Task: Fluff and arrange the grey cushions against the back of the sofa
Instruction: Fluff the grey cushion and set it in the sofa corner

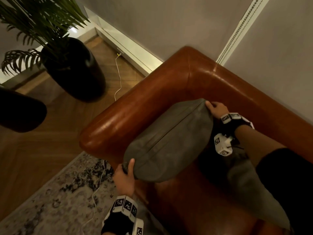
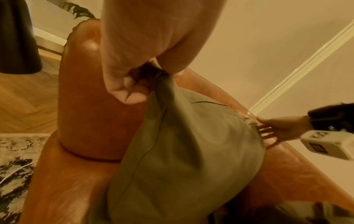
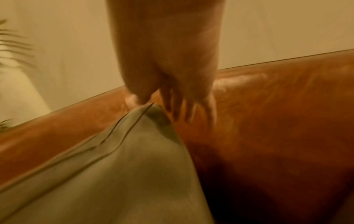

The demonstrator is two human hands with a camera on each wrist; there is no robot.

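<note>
**Grey cushion, held at two corners over the sofa seat**

Item 1. My left hand (image 1: pixel 124 177), nearest to me. Fingers and thumb are curled round the near corner of the grey cushion (image 1: pixel 169 141), fabric bunched in the fist; the left wrist view shows the corner gathered tight in my palm.

Item 2. The grey cushion itself. It sits between my hands above the seat of the brown leather sofa (image 1: pixel 152 92), at the left end by the armrest, piped seam uppermost. Whether its underside touches the seat I cannot tell. It is not yet against the sofa back. Handling, as I judge it: light, soft, well filled, sagging and bulging rather than keeping shape. The cloth looks matt and grippy, unlikely to slip. Corners are the best hold for shaking; flat palms on the sides would serve for plumping.

Item 3. My right hand (image 1: pixel 216 110), at the far corner. The thumb lies on top of the corner and the fingers reach down behind it, fairly straight; the right wrist view is blurred, so I cannot tell whether it truly pinches the cloth.

Item 4. A second grey cushion (image 1: pixel 245 177), near right, partly under my forearm.

Item 5. Beyond: patterned rug (image 1: pixel 50 200), white cable (image 1: pixel 118 78), potted palm (image 1: pixel 72 65), wall (image 1: pixel 169 22).
</note>
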